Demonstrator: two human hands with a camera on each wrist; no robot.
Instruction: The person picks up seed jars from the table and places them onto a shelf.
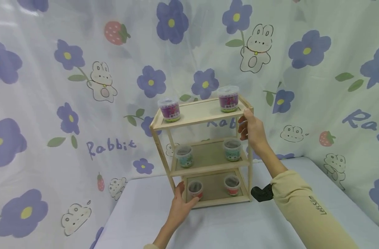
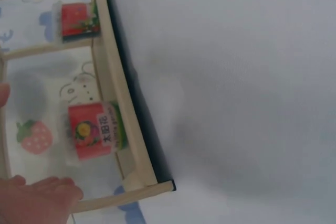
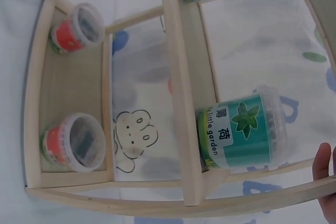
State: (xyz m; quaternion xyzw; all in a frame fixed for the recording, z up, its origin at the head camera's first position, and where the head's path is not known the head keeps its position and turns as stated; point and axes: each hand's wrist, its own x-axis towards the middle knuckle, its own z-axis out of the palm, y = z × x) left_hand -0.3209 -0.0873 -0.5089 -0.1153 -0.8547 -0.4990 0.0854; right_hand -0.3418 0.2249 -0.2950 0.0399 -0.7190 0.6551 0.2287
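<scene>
A three-tier wooden shelf (image 1: 201,170) stands on the white surface. My right hand (image 1: 254,129) grips its upper right corner, thumb in front and fingers bent behind the post. My left hand (image 1: 180,207) is at the lower left post, thumb and fingers spread apart. The left thumb overlaps a red-labelled cup (image 2: 94,130) in the head view; the left wrist view shows the hand apart from that cup. Another red-labelled cup (image 1: 232,185) sits right on the same tier. Teal-labelled cups (image 1: 185,157) (image 3: 236,129) stand on the middle tier, and purple-labelled cups (image 1: 170,111) (image 1: 229,100) on top.
A white cloth-covered surface (image 1: 136,214) lies under the shelf. Behind it hangs a curtain (image 1: 189,52) printed with flowers, rabbits and strawberries. A black object (image 1: 262,193) shows by the right forearm, whose beige sleeve (image 1: 304,207) crosses the right side.
</scene>
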